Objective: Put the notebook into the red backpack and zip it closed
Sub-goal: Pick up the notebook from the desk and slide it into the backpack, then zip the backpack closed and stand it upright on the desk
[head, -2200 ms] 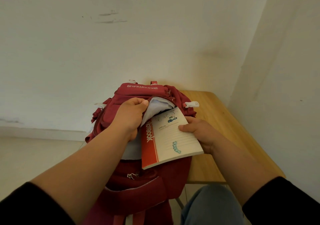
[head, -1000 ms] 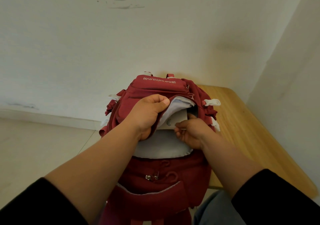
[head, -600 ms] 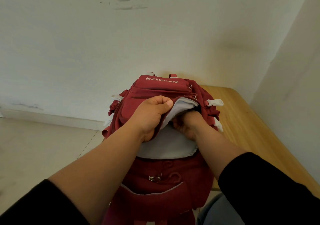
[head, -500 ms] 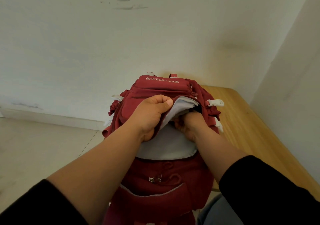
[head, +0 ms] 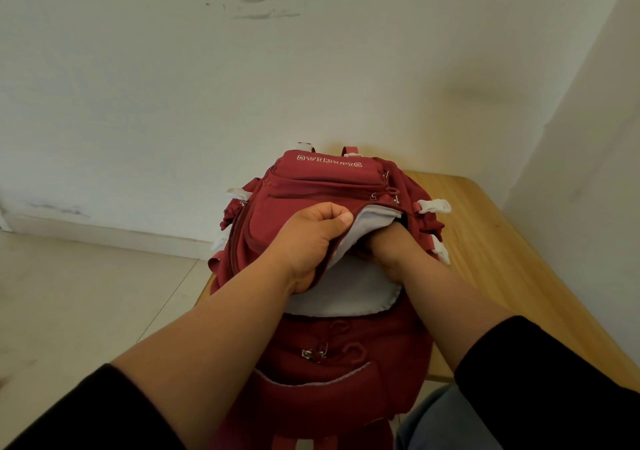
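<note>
The red backpack [head: 329,181] stands on the near left corner of a wooden table [head: 502,259], with its main compartment unzipped and its white lining [head: 346,299] showing. My left hand [head: 311,238] grips the front flap of the opening and holds it apart. My right hand [head: 391,247] is pushed into the compartment up to the knuckles, so its fingers are hidden. The notebook is out of sight inside the bag. Metal zipper pulls [head: 315,352] hang on the side of the bag facing me.
White walls close in behind the bag and along the table's right side. A tiled floor [head: 86,293] lies to the left. White strap buckles [head: 434,205] stick out on the bag's right side. My grey-trousered knee [head: 433,422] is at the bottom right.
The notebook, earlier half out of the opening in my right hand, has slid fully into the bag. My right hand has followed it deeper in. My left hand still holds the flap.
</note>
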The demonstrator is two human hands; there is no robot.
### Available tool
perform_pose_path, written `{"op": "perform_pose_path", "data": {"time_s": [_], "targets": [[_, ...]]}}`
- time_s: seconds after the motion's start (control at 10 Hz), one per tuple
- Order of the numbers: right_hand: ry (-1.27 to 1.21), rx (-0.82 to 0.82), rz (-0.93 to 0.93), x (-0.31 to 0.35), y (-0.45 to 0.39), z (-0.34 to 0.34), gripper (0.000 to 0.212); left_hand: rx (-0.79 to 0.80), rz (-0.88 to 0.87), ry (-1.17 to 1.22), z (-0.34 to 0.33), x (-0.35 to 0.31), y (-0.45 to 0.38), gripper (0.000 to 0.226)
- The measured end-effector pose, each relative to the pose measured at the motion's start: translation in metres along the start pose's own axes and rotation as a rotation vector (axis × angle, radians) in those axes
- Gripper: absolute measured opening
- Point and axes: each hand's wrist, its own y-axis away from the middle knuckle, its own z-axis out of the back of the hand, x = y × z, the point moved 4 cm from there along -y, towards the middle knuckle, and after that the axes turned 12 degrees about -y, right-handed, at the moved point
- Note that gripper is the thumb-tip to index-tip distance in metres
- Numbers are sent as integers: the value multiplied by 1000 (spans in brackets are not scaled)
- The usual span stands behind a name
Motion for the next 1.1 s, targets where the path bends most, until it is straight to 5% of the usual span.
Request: {"op": "perform_pose_path", "data": {"time_s": [0.1,0.2,0.6,0.9,1.1], "targets": [[166,-63,22,8,-2,12,33,-1,2,-13,-1,1,2,27],[689,-68,168,27,11,21,38,-6,-3,-55,-3,3,5,28],[374,-338,553,43,37,47,23,8,55,-189,-6,19,14,22],[501,-145,731,42,55,10,10,30,21,-362,-13,27,21,17],[882,26,766,47,56,-17,6,-5,134,-41,-1,27,19,19]]}}
